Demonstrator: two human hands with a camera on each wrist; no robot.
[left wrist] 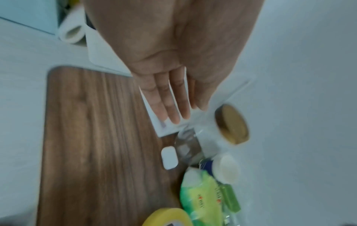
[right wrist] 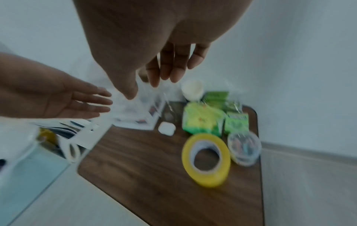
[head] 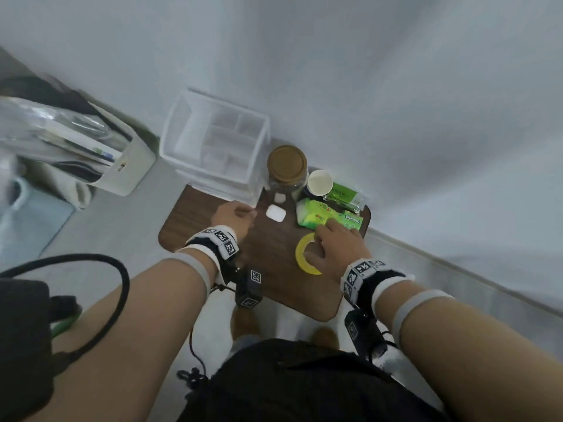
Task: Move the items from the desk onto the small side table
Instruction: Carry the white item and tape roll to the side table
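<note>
The small wooden side table (head: 274,278) carries a yellow tape roll (head: 300,254), a white earbud case (head: 275,213), a green tissue pack (head: 316,216), a green gum box (head: 353,220), a paper cup (head: 320,182), a wooden-lidded jar (head: 287,164) and a clear drawer organiser (head: 213,147). My left hand (head: 248,213) hovers left of the case with straight fingers (left wrist: 170,99), holding nothing. My right hand (head: 320,242) hangs above the tape roll (right wrist: 208,178) with fingers (right wrist: 162,68) relaxed and empty. A clear round tub (right wrist: 244,150) of coloured bits sits beside the tape.
The table stands against a white wall with a skirting board on the right. On the floor at left is a white file box (head: 122,166) full of papers, with a pale blue mat (head: 30,220) nearby. A black cable (head: 91,263) loops over my left forearm.
</note>
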